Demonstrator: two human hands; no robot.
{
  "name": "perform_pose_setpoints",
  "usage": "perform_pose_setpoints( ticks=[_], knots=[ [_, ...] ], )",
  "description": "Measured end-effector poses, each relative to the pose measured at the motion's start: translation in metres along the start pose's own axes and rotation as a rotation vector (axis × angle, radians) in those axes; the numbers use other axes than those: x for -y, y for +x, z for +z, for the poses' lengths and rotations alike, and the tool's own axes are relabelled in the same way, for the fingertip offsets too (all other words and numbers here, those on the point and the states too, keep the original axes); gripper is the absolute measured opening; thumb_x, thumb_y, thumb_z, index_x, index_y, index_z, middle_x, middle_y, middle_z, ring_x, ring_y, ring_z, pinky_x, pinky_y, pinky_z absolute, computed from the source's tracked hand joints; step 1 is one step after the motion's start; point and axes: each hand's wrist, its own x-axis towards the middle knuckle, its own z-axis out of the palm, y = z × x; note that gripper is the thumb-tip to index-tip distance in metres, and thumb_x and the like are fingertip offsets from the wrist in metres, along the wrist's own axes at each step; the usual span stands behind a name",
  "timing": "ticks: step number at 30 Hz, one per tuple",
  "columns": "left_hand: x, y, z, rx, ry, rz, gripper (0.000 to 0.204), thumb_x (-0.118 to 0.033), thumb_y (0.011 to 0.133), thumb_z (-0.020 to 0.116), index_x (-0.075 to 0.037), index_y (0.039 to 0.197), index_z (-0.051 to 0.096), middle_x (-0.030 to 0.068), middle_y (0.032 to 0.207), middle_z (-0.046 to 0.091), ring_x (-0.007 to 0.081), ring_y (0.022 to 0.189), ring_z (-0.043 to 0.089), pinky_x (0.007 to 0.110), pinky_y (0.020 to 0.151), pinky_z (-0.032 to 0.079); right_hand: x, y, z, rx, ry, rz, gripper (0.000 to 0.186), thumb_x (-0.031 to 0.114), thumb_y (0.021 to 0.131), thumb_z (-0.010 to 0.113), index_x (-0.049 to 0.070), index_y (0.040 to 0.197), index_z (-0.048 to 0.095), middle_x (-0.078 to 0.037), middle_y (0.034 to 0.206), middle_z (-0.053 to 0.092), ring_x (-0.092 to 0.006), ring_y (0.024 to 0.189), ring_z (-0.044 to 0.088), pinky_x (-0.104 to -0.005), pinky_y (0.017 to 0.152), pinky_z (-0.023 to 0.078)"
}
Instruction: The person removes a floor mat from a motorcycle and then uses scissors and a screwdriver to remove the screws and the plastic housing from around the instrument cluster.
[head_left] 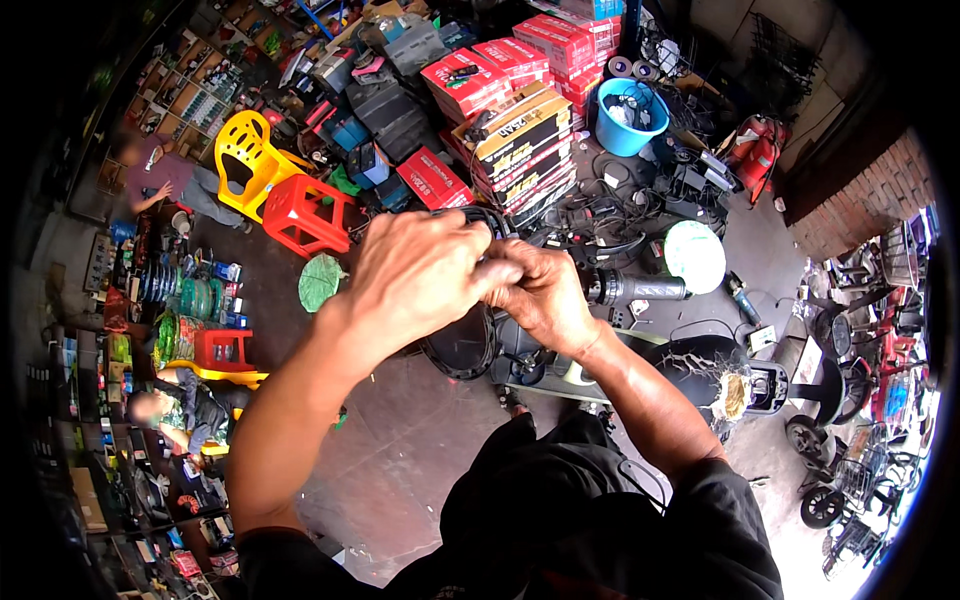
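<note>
My left hand is closed, knuckles up, in front of my chest. Against its fingertips, my right hand makes a pinch with thumb and bent fingers. Whatever lies between them is hidden by the fingers. Behind and below both hands runs a black loop, perhaps cable or a rim; I cannot tell whether either hand grips it. Just right of my right hand is a black handlebar grip. It belongs to a scooter under my right forearm, with a torn black seat showing yellow foam.
Red cartons and dark batteries are piled ahead, beside a blue bucket. Loose cables litter the floor there. A red stool and a yellow chair stand left. Two people sit at far left; scooter parts crowd the right.
</note>
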Motion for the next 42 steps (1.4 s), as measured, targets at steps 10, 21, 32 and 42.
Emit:
perform_pose_setpoints(
  ticks=[10,21,32,42],
  knots=[
    [0.005,-0.004,0.005,-0.156,-0.037,0.087,0.02,-0.021,0.083,0.07,-0.006,0.086,0.058,0.0084,0.065,0.057,0.0352,0.058,0.058,0.043,0.053,0.045,-0.018,0.002,0.006,0.069,0.159,0.036,0.032,0.024,0.087,0.07,0.003,0.109,0.061,-0.006,0.082,0.068,-0.0149,0.079,0.066,-0.0314,0.074,0.052],
    [0.002,-0.006,0.013,-0.044,-0.106,0.068,0.013,-0.015,0.085,0.066,-0.006,0.088,0.057,0.0087,0.081,0.059,0.0311,0.072,0.062,0.042,0.059,0.047,-0.05,-0.047,0.02,-0.128,0.339,0.4,0.027,0.013,0.094,0.055,-0.004,0.116,0.055,-0.004,0.092,0.061,-0.0079,0.084,0.053,-0.0248,0.076,0.045],
    [0.003,0.0,0.012,0.034,-0.19,0.077,0.016,-0.011,0.081,0.067,-0.005,0.09,0.055,0.0113,0.085,0.058,0.0329,0.083,0.061,0.043,0.067,0.047,-0.037,-0.064,0.034,-0.036,-0.417,0.388,0.036,0.027,0.091,0.054,0.01,0.122,0.059,-0.021,0.08,0.067,-0.04,0.076,0.065,-0.0489,0.07,0.052],
    [0.002,0.001,0.016,0.048,-0.151,0.12,0.021,-0.005,0.079,0.066,-0.004,0.097,0.053,0.0114,0.088,0.058,0.0337,0.079,0.06,0.042,0.065,0.046,-0.058,-0.044,0.015,0.068,-0.142,0.355,0.03,0.022,0.085,0.056,0.006,0.108,0.067,-0.024,0.089,0.066,-0.0368,0.087,0.065,-0.0432,0.077,0.051]
  ],
)
